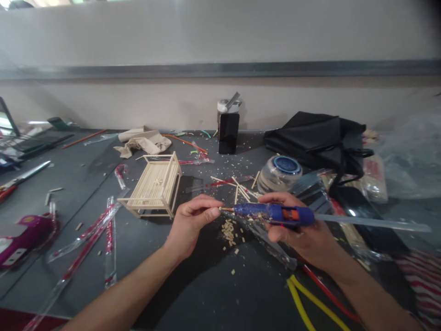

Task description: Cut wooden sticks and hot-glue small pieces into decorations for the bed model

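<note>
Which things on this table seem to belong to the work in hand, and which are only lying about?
Likely part of the work:
blue glue gun, in the right hand
small cut pieces
loose wooden sticks
stick-built frame

Probably just lying about:
black bag
phone
bottle behind it

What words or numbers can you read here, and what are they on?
No readable words or numbers.
Blue glue gun in the right hand: no letters I can make out.
Red-and-clear wrapper: red markings, too blurred.
Magenta tool: white patch, marks too small.
Clear packet: reddish markings, too blurred.
</note>
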The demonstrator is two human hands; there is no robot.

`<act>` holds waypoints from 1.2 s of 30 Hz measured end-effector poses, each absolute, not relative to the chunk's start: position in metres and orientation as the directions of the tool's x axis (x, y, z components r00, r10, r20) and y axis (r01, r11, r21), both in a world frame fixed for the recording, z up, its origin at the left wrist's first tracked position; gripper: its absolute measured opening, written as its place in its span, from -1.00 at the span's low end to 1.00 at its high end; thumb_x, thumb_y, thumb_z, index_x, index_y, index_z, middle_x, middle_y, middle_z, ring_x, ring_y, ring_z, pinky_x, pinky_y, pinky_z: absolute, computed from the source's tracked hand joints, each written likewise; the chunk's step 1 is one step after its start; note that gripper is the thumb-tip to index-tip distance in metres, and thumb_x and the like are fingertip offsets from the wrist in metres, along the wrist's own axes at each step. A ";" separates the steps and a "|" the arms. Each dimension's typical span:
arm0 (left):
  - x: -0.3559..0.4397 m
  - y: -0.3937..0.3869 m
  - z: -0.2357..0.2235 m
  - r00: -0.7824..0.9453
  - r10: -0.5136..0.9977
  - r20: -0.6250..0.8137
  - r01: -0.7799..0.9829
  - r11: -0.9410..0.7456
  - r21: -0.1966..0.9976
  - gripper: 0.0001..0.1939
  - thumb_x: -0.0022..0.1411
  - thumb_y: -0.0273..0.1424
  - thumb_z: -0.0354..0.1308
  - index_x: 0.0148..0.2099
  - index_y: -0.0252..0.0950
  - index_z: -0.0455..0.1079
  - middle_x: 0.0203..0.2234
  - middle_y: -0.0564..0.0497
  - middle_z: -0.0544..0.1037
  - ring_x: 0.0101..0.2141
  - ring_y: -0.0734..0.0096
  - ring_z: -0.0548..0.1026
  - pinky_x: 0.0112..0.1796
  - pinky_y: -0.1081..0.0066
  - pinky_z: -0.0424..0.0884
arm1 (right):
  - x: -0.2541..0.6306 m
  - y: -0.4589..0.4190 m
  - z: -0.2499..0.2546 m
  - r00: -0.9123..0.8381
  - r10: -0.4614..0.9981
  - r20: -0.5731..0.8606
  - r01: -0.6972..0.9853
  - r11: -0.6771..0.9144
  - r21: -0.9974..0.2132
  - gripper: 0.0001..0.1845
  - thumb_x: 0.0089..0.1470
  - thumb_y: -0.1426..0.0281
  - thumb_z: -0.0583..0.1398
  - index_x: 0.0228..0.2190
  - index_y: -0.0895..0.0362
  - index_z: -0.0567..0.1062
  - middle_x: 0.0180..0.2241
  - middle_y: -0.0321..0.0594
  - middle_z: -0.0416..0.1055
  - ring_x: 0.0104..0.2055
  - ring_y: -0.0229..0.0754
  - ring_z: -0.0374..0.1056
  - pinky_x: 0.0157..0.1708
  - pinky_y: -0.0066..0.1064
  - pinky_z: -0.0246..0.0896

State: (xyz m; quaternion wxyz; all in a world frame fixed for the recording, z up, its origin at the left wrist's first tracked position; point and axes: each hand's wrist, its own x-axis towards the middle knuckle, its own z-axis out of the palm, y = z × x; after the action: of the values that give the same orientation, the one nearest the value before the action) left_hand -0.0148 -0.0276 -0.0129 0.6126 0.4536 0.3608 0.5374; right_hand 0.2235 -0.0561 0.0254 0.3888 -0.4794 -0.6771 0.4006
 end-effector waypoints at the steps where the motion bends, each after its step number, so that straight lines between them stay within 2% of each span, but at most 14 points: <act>1: -0.015 -0.028 -0.013 0.163 0.986 0.045 -0.332 0.012 0.943 -0.91 -0.01 -0.39 0.40 -0.36 -0.15 0.61 -0.35 0.07 0.52 -0.31 0.54 0.41 -0.29 0.53 0.31 | 0.224 -0.056 0.025 -0.236 0.961 0.146 0.345 0.223 -0.912 -0.47 -0.06 0.08 0.34 -0.08 -0.01 0.40 -0.40 -0.33 0.43 -0.42 -0.19 0.37 -0.39 -0.38 0.25; 4: -0.014 -0.028 -0.012 0.159 0.986 0.043 -0.332 0.013 0.943 -0.91 -0.01 -0.38 0.40 -0.36 -0.15 0.62 -0.35 0.07 0.53 -0.31 0.55 0.41 -0.28 0.54 0.31 | 0.225 -0.056 0.025 -0.237 0.963 0.127 0.357 0.208 -0.911 -0.46 -0.06 0.04 0.33 -0.08 -0.02 0.40 -0.36 -0.32 0.43 -0.41 -0.19 0.37 -0.38 -0.38 0.24; 13: -0.014 -0.027 -0.013 0.158 0.987 0.028 -0.340 0.027 0.940 -0.92 -0.01 -0.39 0.40 -0.37 -0.14 0.61 -0.35 0.07 0.53 -0.31 0.53 0.41 -0.28 0.53 0.30 | 0.226 -0.055 0.022 -0.260 0.959 0.112 0.405 0.214 -0.889 -0.47 -0.01 0.05 0.30 -0.04 -0.02 0.37 -0.42 -0.32 0.42 -0.42 -0.16 0.36 -0.38 -0.36 0.22; 22: -0.014 -0.027 -0.014 0.164 0.986 0.022 -0.361 0.039 0.932 -0.91 -0.01 -0.38 0.40 -0.37 -0.15 0.61 -0.36 0.07 0.53 -0.30 0.53 0.41 -0.25 0.53 0.29 | 0.226 -0.056 0.022 -0.246 0.960 0.132 0.347 0.214 -0.913 -0.49 -0.02 0.05 0.31 -0.07 -0.04 0.38 -0.35 -0.34 0.43 -0.41 -0.21 0.37 -0.37 -0.38 0.21; 26: -0.014 -0.027 -0.014 0.166 0.986 0.016 -0.365 0.047 0.930 -0.91 -0.01 -0.38 0.41 -0.37 -0.16 0.61 -0.36 0.07 0.54 -0.31 0.54 0.41 -0.25 0.52 0.29 | 0.228 -0.057 0.022 -0.253 0.959 0.124 0.329 0.206 -0.921 -0.48 -0.02 0.07 0.32 -0.05 -0.06 0.38 -0.39 -0.37 0.42 -0.40 -0.21 0.38 -0.33 -0.38 0.23; 33: -0.013 -0.027 -0.016 0.177 0.984 -0.010 -0.369 0.076 0.927 -0.91 0.00 -0.38 0.40 -0.36 -0.18 0.61 -0.35 0.07 0.54 -0.29 0.52 0.41 -0.21 0.50 0.28 | 0.232 -0.057 0.017 -0.221 0.967 0.127 0.300 0.191 -0.935 -0.40 -0.08 0.03 0.34 -0.02 -0.07 0.38 -0.23 -0.30 0.43 -0.32 -0.16 0.41 -0.29 -0.36 0.27; 36: -0.014 -0.026 -0.017 0.181 0.983 -0.024 -0.375 0.091 0.923 -0.91 0.00 -0.39 0.39 -0.35 -0.19 0.61 -0.34 0.07 0.54 -0.28 0.50 0.41 -0.19 0.48 0.28 | 0.232 -0.056 0.018 -0.217 0.968 0.129 0.289 0.190 -0.938 -0.41 -0.07 0.03 0.33 -0.03 -0.07 0.38 -0.24 -0.31 0.44 -0.32 -0.16 0.41 -0.30 -0.38 0.28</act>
State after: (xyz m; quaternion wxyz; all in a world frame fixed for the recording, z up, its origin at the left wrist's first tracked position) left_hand -0.0136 -0.0263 -0.0169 0.6437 0.4197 0.3623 0.5275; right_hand 0.2318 -0.0563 0.0176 0.4035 -0.4781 -0.6573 0.4202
